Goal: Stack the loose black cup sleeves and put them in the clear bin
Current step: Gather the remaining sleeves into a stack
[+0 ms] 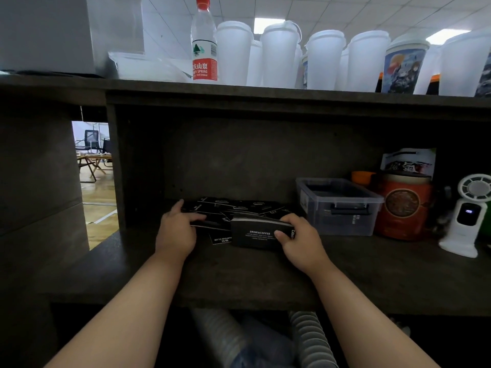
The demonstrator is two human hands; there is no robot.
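Several loose black cup sleeves (233, 208) lie flat and overlapping on the dark shelf. My right hand (299, 237) grips a thick stack of black sleeves (257, 235) standing on edge, thumb on the printed front, fingers over the top. My left hand (176, 229) pinches the near edge of one loose sleeve (210, 223) at the left side of the pile. The clear bin (340, 205) stands open to the right of the pile, a short way from my right hand.
A red canister (402, 208) and a white desk fan (467, 216) stand to the right of the bin. The upper shelf carries a water bottle (204, 41) and several white lidded cups (279, 54). The shelf front edge (239, 301) is near my forearms.
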